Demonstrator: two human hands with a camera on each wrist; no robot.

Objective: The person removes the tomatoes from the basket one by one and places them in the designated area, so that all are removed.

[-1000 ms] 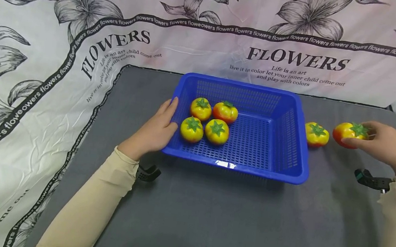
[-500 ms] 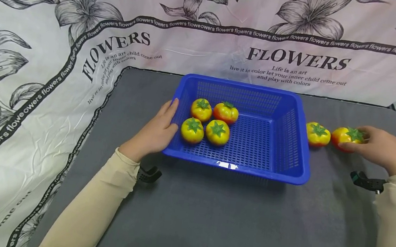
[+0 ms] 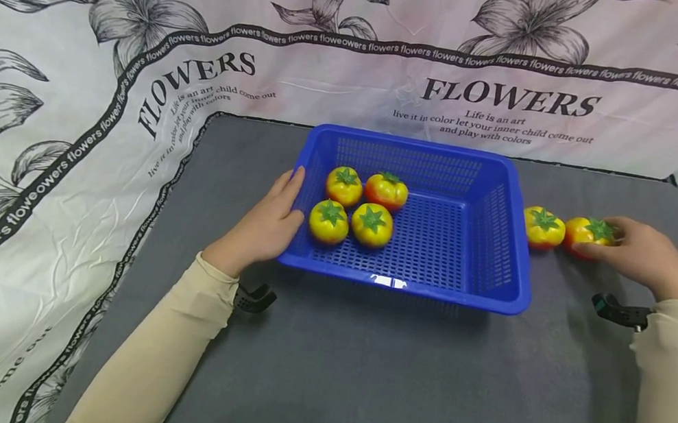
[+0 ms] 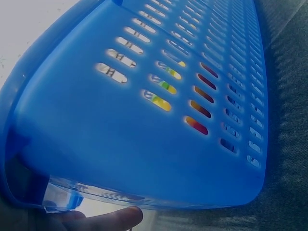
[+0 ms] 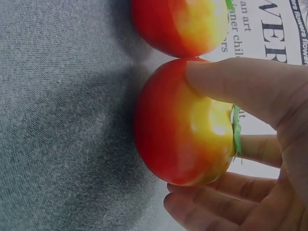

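Note:
My right hand grips a yellow-and-red toy tomato, thumb on the near side and fingers round the far side. In the right wrist view, this tomato stands close over the grey cloth, right at a second tomato. That second tomato sits just outside the right wall of the blue plastic basket. At the basket's left end, my left hand rests with straight fingers against the wall and rim. The left wrist view shows one finger along the basket's end wall.
Several similar tomatoes lie in the basket's left half. Dark grey cloth covers the table. White flower-printed fabric hangs behind and along the left side. A black wrist camera mount sticks out from the right wrist.
My right hand has moved left with its tomato, bringing it down beside the tomato next to the basket. The left hand and the basket have stayed put.

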